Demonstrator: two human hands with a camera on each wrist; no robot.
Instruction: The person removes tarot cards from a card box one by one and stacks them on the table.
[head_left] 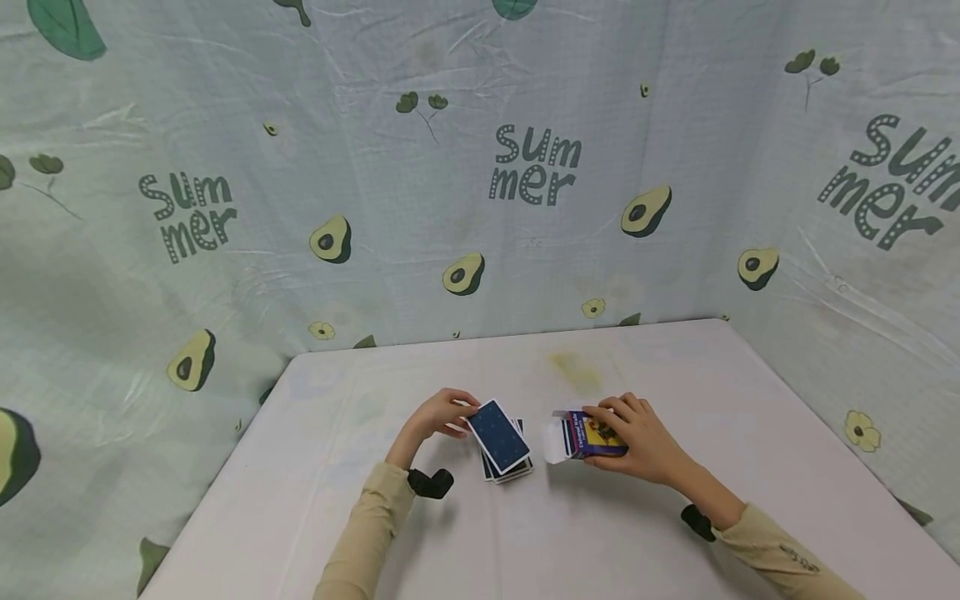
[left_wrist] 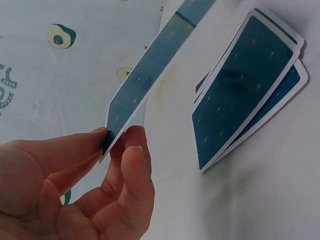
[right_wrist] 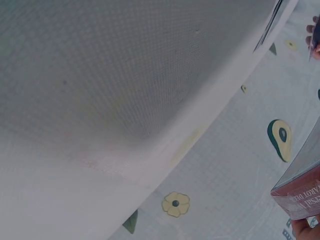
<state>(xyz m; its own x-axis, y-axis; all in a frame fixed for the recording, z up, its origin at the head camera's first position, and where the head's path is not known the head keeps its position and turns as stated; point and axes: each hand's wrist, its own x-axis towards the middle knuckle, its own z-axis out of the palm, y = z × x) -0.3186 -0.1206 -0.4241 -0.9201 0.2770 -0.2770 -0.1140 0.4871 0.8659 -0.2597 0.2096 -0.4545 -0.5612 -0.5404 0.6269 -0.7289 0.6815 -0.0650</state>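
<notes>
My left hand [head_left: 441,414] pinches a dark blue playing card [head_left: 498,436] with a white border between thumb and fingers. The card is tilted above a small, uneven pile of the same cards [left_wrist: 245,80] lying on the table. In the left wrist view the held card stands apart from the pile. To the right, my right hand [head_left: 637,440] grips a purple and yellow tarot card box [head_left: 600,433] from its right end. The box's white flap [head_left: 555,440] hangs open towards the pile. In the right wrist view only a corner of the box [right_wrist: 300,197] and some fingertips show.
The pile and both hands are over a white-covered table [head_left: 337,417]. Behind it hangs a pale cloth [head_left: 390,183] printed with avocados and lettering. A yellowish stain [head_left: 576,372] marks the table cover beyond the box. Dark straps [head_left: 431,483] sit on both wrists.
</notes>
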